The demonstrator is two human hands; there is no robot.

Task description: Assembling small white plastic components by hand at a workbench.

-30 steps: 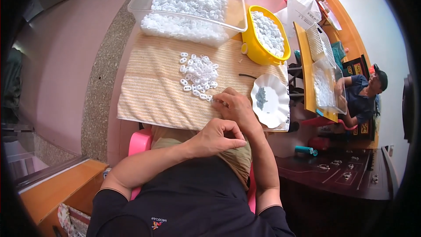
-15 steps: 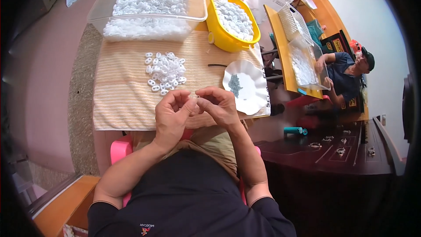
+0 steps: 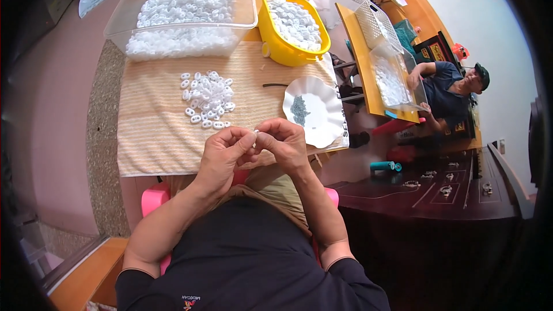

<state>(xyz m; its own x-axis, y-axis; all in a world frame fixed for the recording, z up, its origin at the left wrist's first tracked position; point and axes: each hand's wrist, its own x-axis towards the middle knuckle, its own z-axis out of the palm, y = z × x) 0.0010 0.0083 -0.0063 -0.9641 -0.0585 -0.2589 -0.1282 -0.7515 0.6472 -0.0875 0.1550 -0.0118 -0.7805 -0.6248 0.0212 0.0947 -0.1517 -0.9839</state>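
Just over the near edge of the towel-covered table, my left hand [image 3: 222, 155] and my right hand [image 3: 286, 145] meet at the fingertips. Both pinch a small white plastic piece [image 3: 256, 132], most of it covered by thumbs and fingers. Beyond my left hand lies a loose pile of white oval plastic pieces [image 3: 210, 95], each with two holes. A white plate with a wavy rim [image 3: 327, 109] is beside my right hand, carrying a heap of tiny grey-green parts [image 3: 299, 110]. Behind the plate rests a thin black stick-like thing [image 3: 275, 84].
At the back stand a clear plastic bin [image 3: 181, 30] and a yellow tub [image 3: 276, 43], both filled with white pieces. To the right, a co-worker [image 3: 452, 89] reaches into another clear bin [image 3: 419, 89]. A teal cylinder [image 3: 385, 166] lies on a dark panel [image 3: 374, 196].
The table and its things have shifted slightly left in the view. My hands stay together at the small piece, fingers moved a little. The co-worker's hands stay at their bin.
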